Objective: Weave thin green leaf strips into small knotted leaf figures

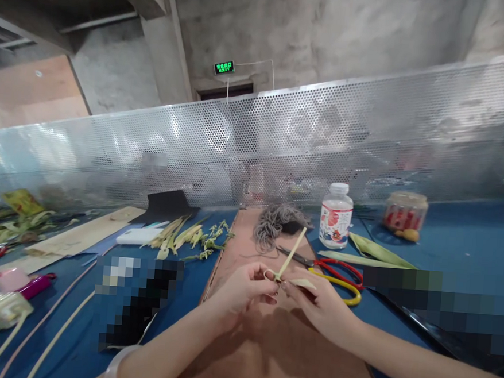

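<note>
Both hands meet over a brown board (249, 229), with a pale green leaf strip (293, 254) pinched between them. My left hand (245, 289) has thumb and fingers closed on the strip's small loop. From the other side my right hand (319, 309) is closed on the same strip, and a wider piece of it lies across those fingers. One narrow end sticks up and to the right. Just behind my right hand lie scissors (341, 274) with one red and one yellow handle, blades on the board. A heap of grey yarn (275, 225) rests farther back.
A clear bottle with a white cap (336, 218) and a jar (404, 214) stand at back right, near green leaves (379, 252). Left are cut leaf pieces (188, 236), a white case-like object (139, 236), and cords (59, 316). A perforated metal screen (237, 147) closes off the back.
</note>
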A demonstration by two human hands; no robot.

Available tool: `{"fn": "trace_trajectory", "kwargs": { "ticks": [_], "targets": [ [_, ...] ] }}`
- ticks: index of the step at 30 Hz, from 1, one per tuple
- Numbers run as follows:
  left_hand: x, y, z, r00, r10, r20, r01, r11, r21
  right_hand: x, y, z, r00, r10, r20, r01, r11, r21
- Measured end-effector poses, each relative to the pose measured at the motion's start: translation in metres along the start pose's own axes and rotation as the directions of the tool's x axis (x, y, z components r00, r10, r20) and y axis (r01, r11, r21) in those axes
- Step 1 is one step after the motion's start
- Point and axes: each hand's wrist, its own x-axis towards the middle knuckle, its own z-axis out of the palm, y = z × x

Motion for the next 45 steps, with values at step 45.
{"fn": "trace_trajectory", "kwargs": {
  "ticks": [45],
  "targets": [
    [0.003,0.01,-0.009,0.958,0.225,-0.18,-0.17,0.946,0.275,-0.01,-0.012,-0.003,0.953,0.286,0.097,-0.301,0.879,0.369]
  ]
}}
